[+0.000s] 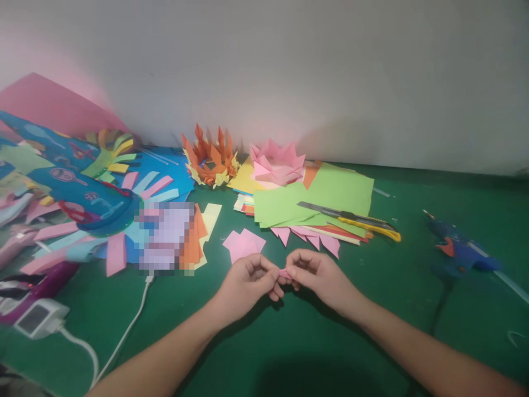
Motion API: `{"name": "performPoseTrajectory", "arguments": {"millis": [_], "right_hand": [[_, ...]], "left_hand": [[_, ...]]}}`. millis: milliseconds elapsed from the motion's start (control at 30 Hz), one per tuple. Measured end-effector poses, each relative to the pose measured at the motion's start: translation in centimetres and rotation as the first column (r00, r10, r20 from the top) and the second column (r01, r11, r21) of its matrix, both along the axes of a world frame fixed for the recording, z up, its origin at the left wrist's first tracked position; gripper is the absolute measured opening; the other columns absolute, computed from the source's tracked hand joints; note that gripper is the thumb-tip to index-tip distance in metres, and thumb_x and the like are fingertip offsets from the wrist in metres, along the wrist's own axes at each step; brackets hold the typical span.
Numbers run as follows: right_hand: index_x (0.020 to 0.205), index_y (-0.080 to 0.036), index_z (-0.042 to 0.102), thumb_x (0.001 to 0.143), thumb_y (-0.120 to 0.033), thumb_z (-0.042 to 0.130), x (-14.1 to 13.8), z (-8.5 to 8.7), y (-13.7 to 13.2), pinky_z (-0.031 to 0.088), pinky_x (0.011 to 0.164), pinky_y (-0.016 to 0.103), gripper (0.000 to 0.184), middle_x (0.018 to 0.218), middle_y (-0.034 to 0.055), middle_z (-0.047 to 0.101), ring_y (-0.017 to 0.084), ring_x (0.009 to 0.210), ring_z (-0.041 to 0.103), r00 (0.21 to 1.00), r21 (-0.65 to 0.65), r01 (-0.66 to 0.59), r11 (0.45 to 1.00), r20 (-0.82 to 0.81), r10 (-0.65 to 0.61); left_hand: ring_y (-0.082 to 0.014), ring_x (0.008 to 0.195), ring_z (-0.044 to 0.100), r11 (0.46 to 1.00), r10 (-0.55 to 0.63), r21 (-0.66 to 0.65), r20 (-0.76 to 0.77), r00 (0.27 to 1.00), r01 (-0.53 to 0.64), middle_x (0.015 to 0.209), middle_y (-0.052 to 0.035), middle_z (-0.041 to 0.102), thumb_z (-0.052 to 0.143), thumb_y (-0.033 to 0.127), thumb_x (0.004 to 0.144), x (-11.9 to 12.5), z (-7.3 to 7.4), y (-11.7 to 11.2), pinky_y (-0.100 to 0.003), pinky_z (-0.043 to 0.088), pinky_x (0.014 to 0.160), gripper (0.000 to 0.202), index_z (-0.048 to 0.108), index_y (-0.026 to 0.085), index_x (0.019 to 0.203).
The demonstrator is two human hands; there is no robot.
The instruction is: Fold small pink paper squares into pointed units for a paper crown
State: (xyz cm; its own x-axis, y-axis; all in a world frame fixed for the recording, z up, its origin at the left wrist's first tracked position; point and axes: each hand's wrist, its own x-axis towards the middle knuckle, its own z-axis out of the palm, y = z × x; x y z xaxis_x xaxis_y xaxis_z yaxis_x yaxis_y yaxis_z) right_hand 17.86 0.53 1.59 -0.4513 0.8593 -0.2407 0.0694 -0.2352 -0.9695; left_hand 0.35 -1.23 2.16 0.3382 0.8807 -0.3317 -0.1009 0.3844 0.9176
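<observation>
Between my two hands is a small folded piece of pink paper [284, 273], mostly hidden by fingers. My left hand [252, 281] pinches its left end with thumb and index finger. On the other end, my right hand [316, 274] is closed in a matching pinch. Just beyond my left hand lie flat pink paper pieces [244, 244]. Several pointed pink paper pieces [309, 237] stick out from under a stack of green paper [314, 199]. Behind the stack stands a pink folded-paper crown [278, 161], with an orange folded-paper crown [210, 157] to its left.
A yellow utility knife [367, 225] rests on the green paper, blade out to the left. At the right lies a blue glue gun [463, 251] with its cord. Paper strips, a blue patterned cone [97, 196], a white cable [138, 317] and a charger [41, 318] crowd the left.
</observation>
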Motion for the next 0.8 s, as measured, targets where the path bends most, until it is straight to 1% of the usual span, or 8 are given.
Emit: {"name": "performPoseTrajectory", "arguments": {"millis": [100, 200, 367, 433, 500, 600, 700, 800], "right_hand": [[0.07, -0.016, 0.054, 0.076, -0.037, 0.063, 0.0, 0.2, 0.1, 0.041, 0.054, 0.022, 0.024, 0.063, -0.0022, 0.054, 0.009, 0.055, 0.048, 0.999, -0.011, 0.018, 1.0, -0.027, -0.018], [0.07, -0.016, 0.053, 0.078, -0.035, 0.061, 0.1, 0.3, 0.1, 0.039, 0.053, 0.022, 0.022, 0.062, -0.0025, 0.054, 0.008, 0.054, 0.048, 1.0, 0.006, 0.006, 1.0, -0.005, -0.006], [0.073, -0.016, 0.055, 0.08, -0.03, 0.059, 0.2, -0.1, -0.1, 0.04, 0.054, 0.021, 0.016, 0.063, -0.0025, 0.054, 0.009, 0.056, 0.05, 0.997, 0.045, -0.076, 0.996, 0.039, 0.074], [0.078, -0.016, 0.055, 0.081, -0.03, 0.059, 0.2, -0.3, -0.2, 0.043, 0.058, 0.023, 0.015, 0.068, -0.0014, 0.056, 0.01, 0.061, 0.054, 0.996, 0.056, -0.092, 0.994, 0.021, 0.091], [0.088, -0.017, 0.054, 0.081, -0.031, 0.06, 0.2, -0.6, -0.3, 0.045, 0.062, 0.024, 0.016, 0.071, -0.0013, 0.057, 0.011, 0.066, 0.057, 0.996, 0.063, -0.084, 0.995, -0.006, 0.084], [0.098, -0.021, 0.047, 0.083, -0.035, 0.059, 0.2, -0.9, -0.5, 0.045, 0.063, 0.024, 0.024, 0.072, -0.0026, 0.056, 0.012, 0.067, 0.057, 0.997, 0.058, -0.058, 0.997, -0.045, 0.06], [0.097, -0.021, 0.045, 0.086, -0.038, 0.055, 0.1, -0.9, -0.4, 0.046, 0.062, 0.025, 0.023, 0.073, -0.0021, 0.054, 0.011, 0.066, 0.055, 0.997, 0.067, -0.043, 0.997, -0.065, 0.048], [0.087, -0.019, 0.049, 0.086, -0.04, 0.054, 0.0, -0.6, -0.3, 0.044, 0.059, 0.024, 0.022, 0.07, -0.0022, 0.052, 0.01, 0.061, 0.051, 0.999, 0.093, -0.032, 0.995, -0.001, 0.032]], "left_hand": [[-0.0082, 0.052, 0.058, 1.0, 0.015, -0.003, 0.001, 1.0, -0.015, 0.061, -0.0019, 0.063, 0.07, 0.042, 0.07, 0.0, 0.0, -0.1, -0.021, 0.05, 0.055, 0.034, 0.056, 0.011, 0.071], [-0.0082, 0.052, 0.058, 1.0, 0.006, 0.013, -0.039, 0.999, -0.005, 0.062, -0.0017, 0.063, 0.071, 0.04, 0.07, -0.1, -0.3, -0.1, -0.021, 0.05, 0.054, 0.033, 0.054, 0.012, 0.072], [-0.0073, 0.052, 0.058, 0.996, -0.081, 0.025, -0.112, 0.99, 0.085, 0.065, -0.0009, 0.06, 0.066, 0.038, 0.074, -0.2, -0.5, -0.2, -0.019, 0.048, 0.052, 0.029, 0.052, 0.012, 0.073], [-0.0065, 0.05, 0.056, 0.994, -0.105, 0.019, -0.128, 0.986, 0.108, 0.064, 0.0004, 0.058, 0.064, 0.036, 0.077, -0.3, -0.6, -0.1, -0.019, 0.047, 0.05, 0.027, 0.052, 0.012, 0.074], [-0.0055, 0.048, 0.054, 0.993, -0.118, 0.012, -0.15, 0.982, 0.121, 0.063, 0.0016, 0.056, 0.061, 0.034, 0.078, -0.3, -0.6, -0.1, -0.017, 0.045, 0.047, 0.024, 0.051, 0.013, 0.074], [-0.0029, 0.042, 0.047, 0.992, -0.117, 0.02, -0.2, 0.973, 0.124, 0.064, 0.0031, 0.054, 0.058, 0.031, 0.08, -0.4, -0.7, 0.0, -0.013, 0.035, 0.038, 0.02, 0.05, 0.014, 0.074], [-0.0022, 0.041, 0.045, 0.995, -0.079, 0.041, -0.199, 0.977, 0.089, 0.064, 0.0036, 0.054, 0.056, 0.032, 0.08, -0.3, -0.6, 0.1, -0.012, 0.032, 0.036, 0.02, 0.049, 0.015, 0.075], [-0.0034, 0.043, 0.046, 0.996, -0.054, 0.061, -0.199, 0.979, 0.067, 0.064, 0.0032, 0.054, 0.056, 0.033, 0.08, -0.3, -0.6, 0.0, -0.013, 0.033, 0.039, 0.02, 0.047, 0.016, 0.074]]}}
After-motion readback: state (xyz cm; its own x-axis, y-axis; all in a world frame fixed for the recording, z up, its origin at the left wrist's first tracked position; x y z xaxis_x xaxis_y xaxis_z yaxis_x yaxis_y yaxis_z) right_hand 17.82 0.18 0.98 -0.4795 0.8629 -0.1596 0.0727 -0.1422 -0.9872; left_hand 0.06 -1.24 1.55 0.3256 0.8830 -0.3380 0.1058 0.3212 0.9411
